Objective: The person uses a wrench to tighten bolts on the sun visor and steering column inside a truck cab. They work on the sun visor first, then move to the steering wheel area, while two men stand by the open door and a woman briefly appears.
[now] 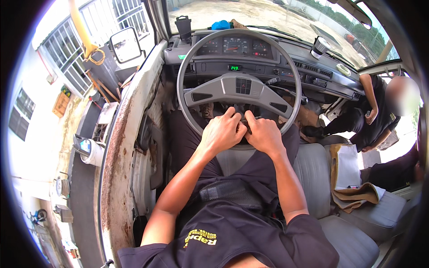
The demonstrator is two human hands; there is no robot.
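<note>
My left hand point(222, 132) and my right hand point(264, 135) are close together above my lap, in front of the lower rim of the grey steering wheel point(214, 90). Both have curled fingers, with thumbs and forefingers pinched towards each other. A small dark object point(244, 120) shows between the fingertips; its kind is too small and too covered to tell. Behind the wheel is the dashboard point(210, 67), with an instrument cluster point(237, 46) and a small lit green display point(234, 68).
At the right doorway a person point(380, 102) in dark clothes leans in, and another dark-clothed person point(393, 172) is partly visible. Brown-and-white material point(346, 169) lies on the grey seat point(313, 178). To my left is the rusty door frame point(117, 174). A dark cup holder point(183, 29) stands on the dashboard.
</note>
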